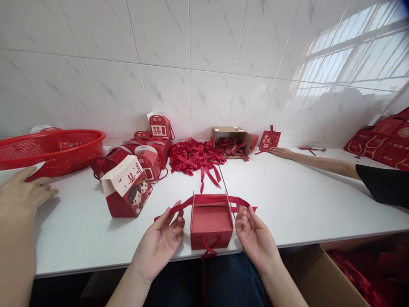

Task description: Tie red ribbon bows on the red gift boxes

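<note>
Right in front of me at the table's near edge sits a red gift box (211,224) with a twisted red cord handle (209,246) on its near side. A flat red ribbon (211,199) runs across the box's far end. Left of the box, my left hand (164,238) pinches one end of the ribbon between thumb and fingers. On the other side, my right hand (254,232) grips the opposite end, its tail sticking out past the fingers. To the left stands a red and cream box (128,189) with two cartoon figures, its top flaps partly apart.
A red plastic basket (92,147) is at the left, beside another person's hand (28,192). Behind lie several red boxes (148,162), a ribbon heap (194,157) and a cardboard box (247,143) of scraps. At right, another hand (277,152) touches a red card (270,140).
</note>
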The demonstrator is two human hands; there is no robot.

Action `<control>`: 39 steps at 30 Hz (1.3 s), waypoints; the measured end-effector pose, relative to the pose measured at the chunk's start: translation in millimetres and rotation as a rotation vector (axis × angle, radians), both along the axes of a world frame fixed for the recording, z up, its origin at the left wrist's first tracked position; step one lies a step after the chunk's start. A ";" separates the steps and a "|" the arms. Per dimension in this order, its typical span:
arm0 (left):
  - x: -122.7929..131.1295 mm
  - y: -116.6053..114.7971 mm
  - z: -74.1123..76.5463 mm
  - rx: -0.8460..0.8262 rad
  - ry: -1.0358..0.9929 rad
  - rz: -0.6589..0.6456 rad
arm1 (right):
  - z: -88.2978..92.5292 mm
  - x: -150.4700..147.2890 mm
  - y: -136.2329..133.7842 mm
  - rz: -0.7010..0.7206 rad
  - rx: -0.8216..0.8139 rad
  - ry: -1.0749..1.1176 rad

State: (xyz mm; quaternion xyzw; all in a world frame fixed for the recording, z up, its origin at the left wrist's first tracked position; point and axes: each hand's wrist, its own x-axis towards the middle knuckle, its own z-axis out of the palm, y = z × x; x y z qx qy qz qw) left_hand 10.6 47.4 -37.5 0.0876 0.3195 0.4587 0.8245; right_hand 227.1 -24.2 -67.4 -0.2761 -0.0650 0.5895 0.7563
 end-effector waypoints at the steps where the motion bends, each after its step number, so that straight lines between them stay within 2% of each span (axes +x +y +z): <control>1: -0.9 1.6 2.0 -0.003 0.003 0.031 | 1.7 1.6 1.1 -0.022 0.000 0.058; 4: -4.8 5.8 10.6 0.047 0.035 0.121 | 9.6 7.6 3.0 -0.114 -0.035 0.175; 8: -6.7 10.0 24.6 0.257 0.142 0.285 | 23.5 16.9 2.0 -0.206 -0.046 0.148; 13: 0.0 18.3 40.9 0.632 0.392 0.511 | 41.7 30.5 1.2 -0.310 -0.086 -0.124; 16: 5.2 23.6 54.0 0.747 0.462 0.592 | 56.3 38.6 2.9 -0.375 -0.022 -0.345; 19: 10.7 27.0 68.5 0.839 0.477 0.621 | 76.1 43.8 6.9 -0.483 0.075 -0.549; 21: 14.7 28.8 76.9 0.909 0.510 0.615 | 91.3 45.3 10.9 -0.530 0.140 -0.645; 23: 19.0 30.6 84.0 0.969 0.551 0.583 | 106.8 45.5 15.7 -0.513 0.187 -0.739; 27: 26.5 31.1 99.6 1.082 0.559 0.503 | 134.6 42.5 24.6 -0.376 0.242 -0.890; 30: 28.7 27.3 114.7 1.168 0.571 0.420 | 150.6 35.7 25.9 -0.267 0.225 -0.898; 35: 27.8 21.5 136.9 1.175 0.619 0.286 | 166.2 22.3 19.0 -0.218 0.192 -0.912; 39: 29.2 21.9 144.6 1.180 0.596 0.264 | 171.9 18.8 15.1 -0.227 0.209 -0.906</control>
